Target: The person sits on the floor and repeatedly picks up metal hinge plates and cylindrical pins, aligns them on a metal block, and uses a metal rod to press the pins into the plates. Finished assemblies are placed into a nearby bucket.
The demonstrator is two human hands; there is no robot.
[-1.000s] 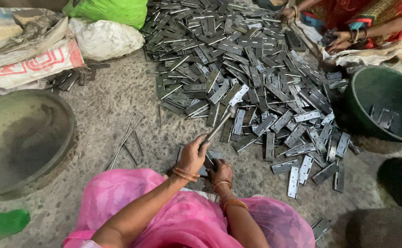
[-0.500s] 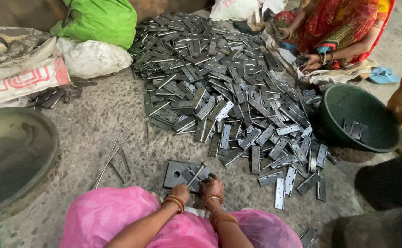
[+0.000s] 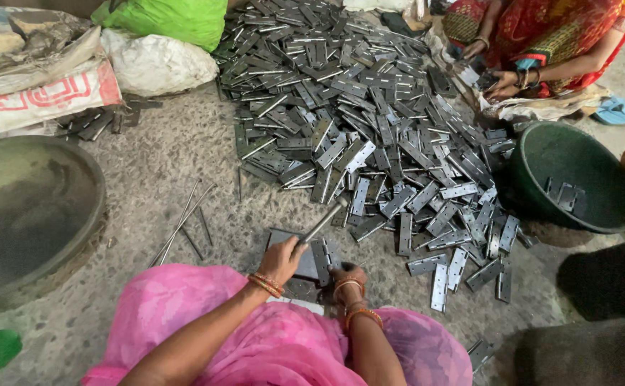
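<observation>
- Here the left hand (image 3: 280, 259) is closed around the handle of a small hammer (image 3: 321, 224), whose head points up and away toward the big heap of hinges (image 3: 370, 121).
- The right hand (image 3: 347, 275) is closed down on a hinge (image 3: 321, 259) that lies on a flat metal block (image 3: 295, 254) on the floor, just in front of the pink-clad knees.
- Judging by this grip, the step in hand is striking the hinge on the block; it would go best with the piece lying flat and square on the block, so it cannot rock.
- The right fingers sit very near the spot under the hammer; keeping them at the near end of the hinge, clear of the strike line, looks wise.
- Short, controlled taps from the wrist should serve better than big swings, since the hammer is held close to the work.
- A few thin metal rods (image 3: 184, 221) lie on the floor to the left of the block, within reach.
- A green tub (image 3: 534, 161) with a few hinges in it stands to the right, and another person's hands (image 3: 502, 82) work at the far side of the heap.
</observation>
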